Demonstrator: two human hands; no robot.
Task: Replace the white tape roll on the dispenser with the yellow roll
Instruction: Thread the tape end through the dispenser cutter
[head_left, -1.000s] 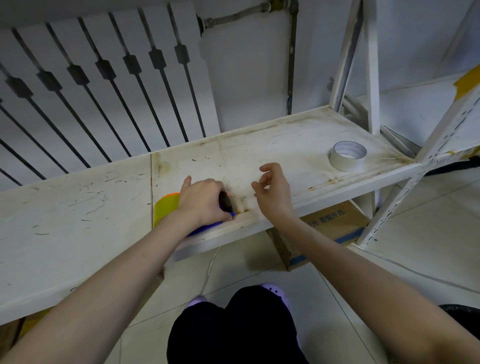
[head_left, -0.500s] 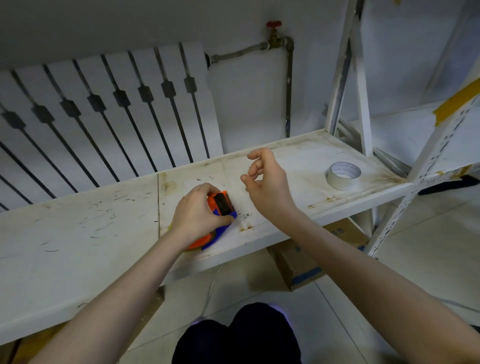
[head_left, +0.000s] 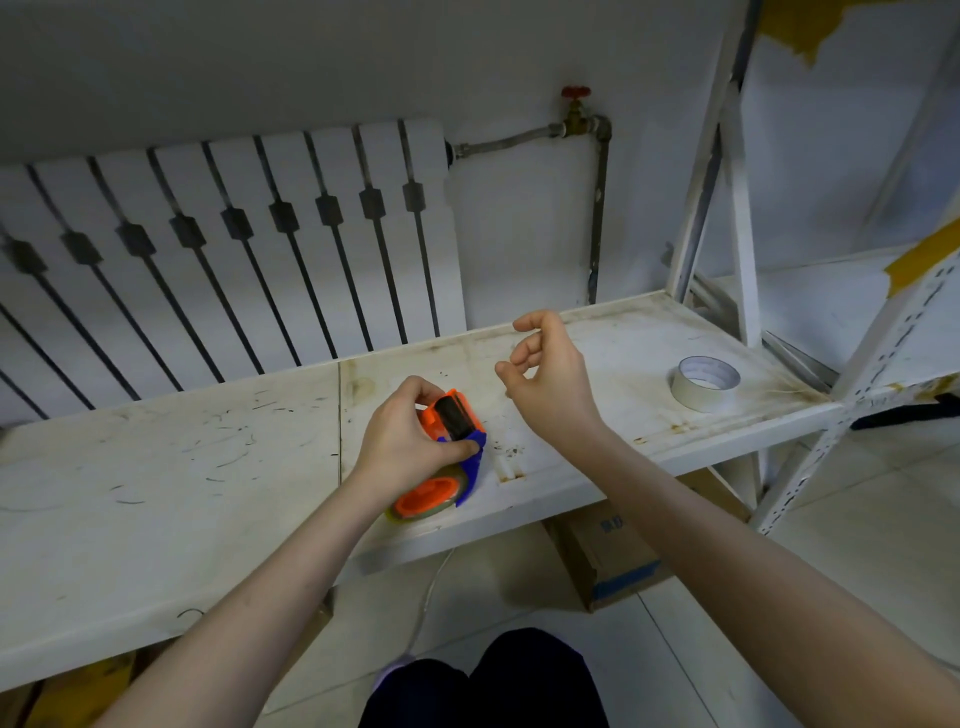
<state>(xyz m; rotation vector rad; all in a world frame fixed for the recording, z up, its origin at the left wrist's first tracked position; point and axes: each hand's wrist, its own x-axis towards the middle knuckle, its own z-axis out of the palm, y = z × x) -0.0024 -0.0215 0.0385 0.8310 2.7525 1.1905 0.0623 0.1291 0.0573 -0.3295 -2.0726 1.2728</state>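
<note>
My left hand (head_left: 402, 447) grips an orange and blue tape dispenser (head_left: 451, 423) that lies on the white shelf (head_left: 208, 467) near its front edge. A yellowish roll (head_left: 447, 506) sits around the dispenser's orange hub, mostly hidden by the hub and my hand. My right hand (head_left: 550, 379) hovers above the shelf just right of the dispenser, fingers loosely curled, thumb and forefinger near each other, holding nothing that I can see. The white tape roll (head_left: 705, 382) lies flat on the shelf at the far right, apart from both hands.
A white radiator (head_left: 223, 249) stands behind the shelf, with a pipe and red valve (head_left: 575, 106) on the wall. White rack uprights (head_left: 737, 218) rise at the right. A cardboard box (head_left: 613, 566) sits on the floor under the shelf. My knees show at the bottom.
The camera has tilted up. My left hand has turned the dispenser so its orange hub and black roller show. My right hand has risen off the shelf and away from the dispenser.
</note>
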